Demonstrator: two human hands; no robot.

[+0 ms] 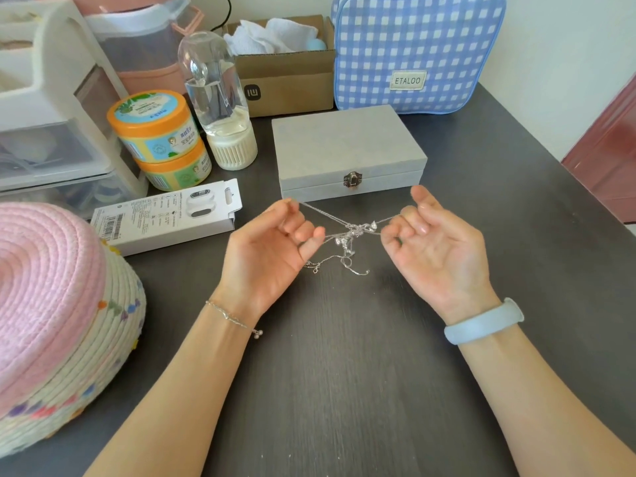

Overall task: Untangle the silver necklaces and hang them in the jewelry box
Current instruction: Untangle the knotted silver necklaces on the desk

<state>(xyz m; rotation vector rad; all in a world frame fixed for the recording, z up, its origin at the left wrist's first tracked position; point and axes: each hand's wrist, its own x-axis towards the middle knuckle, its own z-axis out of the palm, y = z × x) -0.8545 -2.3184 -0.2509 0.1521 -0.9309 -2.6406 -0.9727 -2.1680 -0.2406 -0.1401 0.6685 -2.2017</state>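
Honestly, I worry: my left hand [272,244] and right hand [430,242] each pinch the necklaces [351,235] mid-frame, before the shut jewelry box [347,149]; pulling harder could tighten that knot.

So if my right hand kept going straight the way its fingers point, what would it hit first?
Probably the front of the grey jewelry box, near its clasp. The right hand, pinching the necklaces, points away and slightly left; depth is unclear.
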